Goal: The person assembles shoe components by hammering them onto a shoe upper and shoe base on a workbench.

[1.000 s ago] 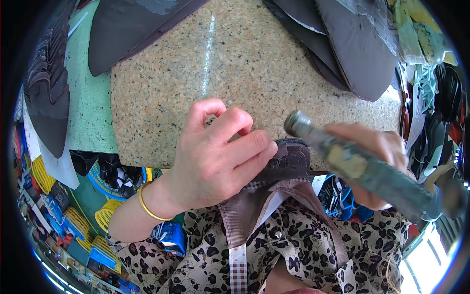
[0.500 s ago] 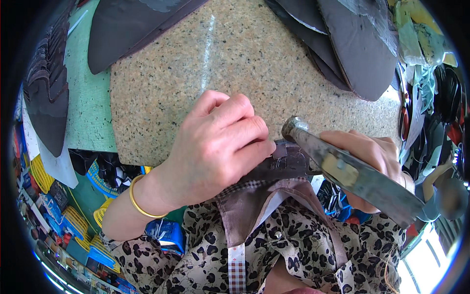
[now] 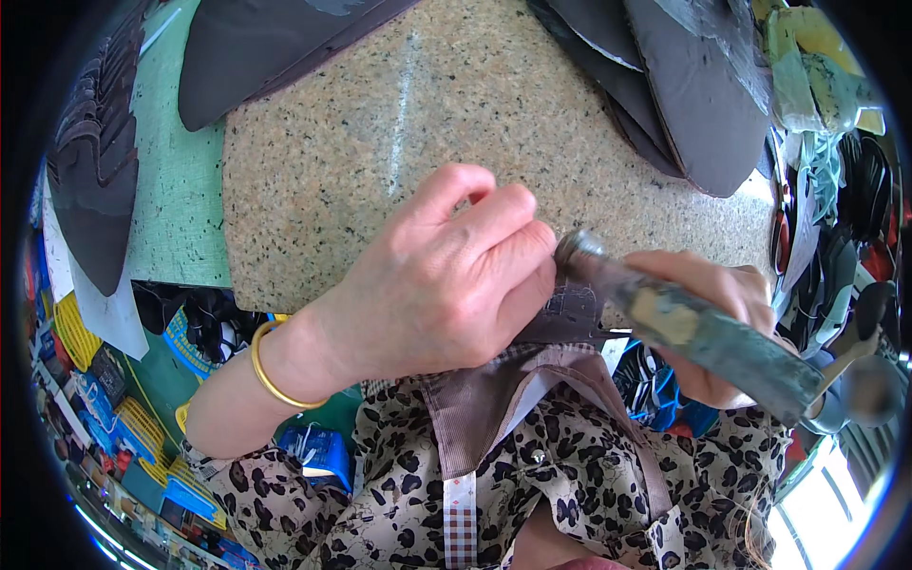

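My left hand (image 3: 451, 271), a yellow bangle at its wrist, is closed with curled fingers over a dark brown leather-like piece (image 3: 565, 309) at the near edge of the stone slab. Its fingertips are hidden, and they seem to pinch that piece. My right hand (image 3: 712, 290) is wrapped round a hammer (image 3: 722, 342), whose handle is mostly out of sight under the long metal head. The hammer's round face (image 3: 578, 249) is just right of my left knuckles, above the dark piece.
A speckled stone slab (image 3: 313, 190) lies on a green board (image 3: 180, 209). Dark cut pieces (image 3: 703, 95) lie at the far right, more (image 3: 256, 57) at the far left, and a layered stack (image 3: 95, 190) at the left edge. Yellow and blue baskets (image 3: 142, 427) stand below left.
My left hand has moved right and slightly away, covering more of the dark piece. The hammer has shifted slightly right and is blurred; my right hand still holds it.
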The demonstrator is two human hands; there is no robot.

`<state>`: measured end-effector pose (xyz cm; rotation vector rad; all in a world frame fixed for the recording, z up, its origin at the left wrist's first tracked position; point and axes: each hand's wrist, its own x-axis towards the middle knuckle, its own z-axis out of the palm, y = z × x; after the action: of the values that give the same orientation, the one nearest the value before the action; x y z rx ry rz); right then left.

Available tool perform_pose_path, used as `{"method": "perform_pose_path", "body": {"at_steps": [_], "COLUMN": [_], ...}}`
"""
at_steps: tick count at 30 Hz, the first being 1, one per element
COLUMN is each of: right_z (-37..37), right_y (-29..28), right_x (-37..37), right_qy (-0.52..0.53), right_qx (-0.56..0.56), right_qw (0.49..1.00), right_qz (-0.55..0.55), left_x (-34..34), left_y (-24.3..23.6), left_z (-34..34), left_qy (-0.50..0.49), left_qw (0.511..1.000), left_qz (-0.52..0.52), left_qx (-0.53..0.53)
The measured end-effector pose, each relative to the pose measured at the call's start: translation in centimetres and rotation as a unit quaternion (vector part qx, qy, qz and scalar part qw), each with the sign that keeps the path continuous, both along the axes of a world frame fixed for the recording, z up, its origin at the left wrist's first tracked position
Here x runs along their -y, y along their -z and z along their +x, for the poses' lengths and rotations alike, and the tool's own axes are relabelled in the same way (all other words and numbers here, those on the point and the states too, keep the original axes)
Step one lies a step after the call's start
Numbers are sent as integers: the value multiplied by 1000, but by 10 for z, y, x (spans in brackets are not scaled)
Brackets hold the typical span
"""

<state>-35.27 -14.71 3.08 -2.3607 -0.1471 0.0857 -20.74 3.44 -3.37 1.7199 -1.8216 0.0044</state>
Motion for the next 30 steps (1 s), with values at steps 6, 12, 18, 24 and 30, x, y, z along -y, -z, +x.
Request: {"method": "perform_pose_path", "body": {"at_steps": [6,12,18,24,30], "right_z": [1,10,8,19,20], "right_y": [3,-7,-3,-9,-12], "right_x": [0,-5,-11,-10,-13], "right_qy": [8,-8,49,-12,-64], "right_qx": [8,-27,8,-14,-41], "right_qw": [1000,999,999,1000,995], "right_qz": [6,-16,21,-25,-58], "left_x": [-3,-8,-7,-18,-29], "left_y": [0,-10,-11,-5,-5], "left_z": [12,9,-4,-3,-11], "left_qy": [13,1,-16,-59,-97], "left_qw": [990,992,996,990,989], "left_qz": [44,59,23,28,42], "left_qx": [-137,-110,-84,-122,-100]}}
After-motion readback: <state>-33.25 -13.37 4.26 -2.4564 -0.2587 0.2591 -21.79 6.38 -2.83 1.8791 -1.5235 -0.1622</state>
